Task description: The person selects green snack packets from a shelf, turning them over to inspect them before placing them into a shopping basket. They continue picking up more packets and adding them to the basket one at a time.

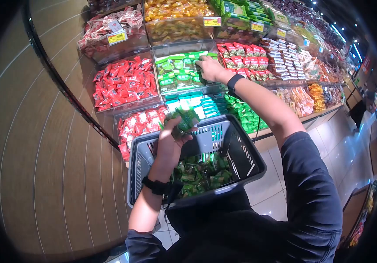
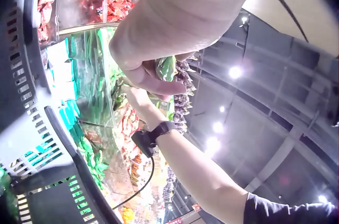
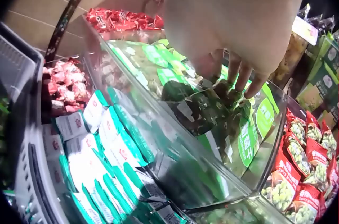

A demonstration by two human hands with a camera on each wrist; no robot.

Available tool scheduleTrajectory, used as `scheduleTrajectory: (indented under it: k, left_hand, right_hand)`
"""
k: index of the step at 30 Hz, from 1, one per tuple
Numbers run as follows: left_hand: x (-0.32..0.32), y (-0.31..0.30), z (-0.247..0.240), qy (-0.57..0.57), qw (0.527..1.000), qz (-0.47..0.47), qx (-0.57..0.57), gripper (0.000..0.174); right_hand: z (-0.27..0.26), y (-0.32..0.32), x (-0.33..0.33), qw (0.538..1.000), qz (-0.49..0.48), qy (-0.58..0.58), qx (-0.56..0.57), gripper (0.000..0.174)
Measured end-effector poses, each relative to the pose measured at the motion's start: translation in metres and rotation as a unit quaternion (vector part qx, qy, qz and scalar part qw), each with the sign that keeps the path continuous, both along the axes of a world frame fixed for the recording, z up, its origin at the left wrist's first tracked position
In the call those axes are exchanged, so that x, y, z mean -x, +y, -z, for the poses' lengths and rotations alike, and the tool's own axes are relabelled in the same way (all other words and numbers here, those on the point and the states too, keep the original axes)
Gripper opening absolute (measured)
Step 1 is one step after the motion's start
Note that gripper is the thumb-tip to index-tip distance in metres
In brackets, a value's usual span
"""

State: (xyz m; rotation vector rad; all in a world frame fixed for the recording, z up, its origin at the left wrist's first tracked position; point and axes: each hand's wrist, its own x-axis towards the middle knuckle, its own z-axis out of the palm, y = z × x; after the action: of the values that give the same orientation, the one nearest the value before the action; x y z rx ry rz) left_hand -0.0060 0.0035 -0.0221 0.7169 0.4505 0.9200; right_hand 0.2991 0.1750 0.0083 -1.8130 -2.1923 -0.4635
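Over the basket, my left hand (image 1: 170,147) grips green packets (image 1: 185,120); in the left wrist view its fingers (image 2: 156,84) curl round a green packet (image 2: 167,68). My right hand (image 1: 212,70) reaches into a clear shelf bin of flat green packets (image 1: 177,79). Seen from the right wrist, the spread fingers of this hand (image 3: 228,28) point down onto the green packets (image 3: 249,136), and their tips are partly hidden. Many green packets (image 1: 197,179) lie in the grey basket (image 1: 250,149), which stands against my front, below the shelf.
Red packets (image 1: 125,83) fill the bin to the left, red snack packets (image 1: 245,57) the one to the right. Teal packets (image 1: 206,105) lie in the row below. Clear bin walls (image 3: 201,152) divide the display. A wooden-looking surface (image 1: 44,131) spans the far left.
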Motion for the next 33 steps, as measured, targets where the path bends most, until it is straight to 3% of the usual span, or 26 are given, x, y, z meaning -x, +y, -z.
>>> scheduleTrajectory:
  k: [3,6,7,9,11,13,15,17,19,20,21,23,25,27,33]
  left_hand:
    - [-0.002,0.000,0.000,0.008,1.000,0.015,-0.009,0.030]
    - [0.001,-0.003,0.000,-0.020,1.000,-0.012,-0.008,0.028]
    - [0.002,-0.002,0.000,-0.019,1.000,-0.008,-0.014,0.027]
    - [0.003,-0.003,-0.003,-0.001,1.000,-0.009,-0.016,0.027]
    - [0.001,-0.009,-0.013,0.004,1.000,-0.005,-0.016,0.026]
    - [0.000,-0.010,-0.013,0.011,1.000,0.004,-0.014,0.025]
    - [0.005,-0.006,-0.010,0.014,0.996,0.081,-0.038,0.024]
    - [0.006,-0.009,-0.015,0.052,0.993,0.091,-0.060,0.024]
    - [0.000,-0.015,-0.022,0.088,0.987,0.102,-0.086,0.025]
    - [-0.005,-0.021,-0.023,0.125,0.986,0.079,-0.076,0.026]
    - [-0.007,-0.024,-0.024,0.161,0.983,0.051,-0.069,0.027]
    - [-0.008,-0.022,-0.020,0.150,0.984,0.075,-0.057,0.029]
    - [-0.011,-0.025,-0.021,0.149,0.981,0.089,-0.089,0.030]
    - [-0.014,-0.021,-0.018,0.158,0.978,0.096,-0.098,0.028]
    - [-0.011,-0.024,-0.019,0.160,0.976,0.082,-0.120,0.025]
  right_hand:
    - [-0.028,-0.025,0.012,0.998,-0.013,0.015,-0.062,0.045]
    - [-0.044,-0.063,0.029,0.970,-0.120,0.147,-0.150,0.037]
    - [-0.050,-0.089,0.039,0.964,-0.131,0.183,-0.142,0.037]
    - [-0.059,-0.150,0.069,0.937,-0.093,0.336,-0.020,0.039]
    - [-0.065,-0.212,0.097,0.803,-0.073,0.577,0.135,0.045]
    - [-0.058,-0.251,0.108,0.704,-0.075,0.678,0.196,0.050]
    - [-0.044,-0.274,0.121,0.679,-0.068,0.714,0.159,0.050]
    - [-0.021,-0.281,0.128,0.709,-0.060,0.696,0.094,0.051]
    - [-0.014,-0.281,0.134,0.725,-0.065,0.678,0.098,0.045]
    - [-0.002,-0.281,0.128,0.752,-0.063,0.647,0.107,0.026]
    - [0.006,-0.279,0.123,0.751,-0.068,0.649,0.104,0.026]
    - [0.022,-0.276,0.115,0.548,-0.080,0.820,0.146,0.014]
    - [0.027,-0.271,0.108,0.536,-0.047,0.830,0.144,0.013]
    - [0.028,-0.270,0.101,0.493,-0.085,0.858,0.115,0.013]
    - [0.031,-0.271,0.101,0.461,-0.084,0.873,0.134,0.018]
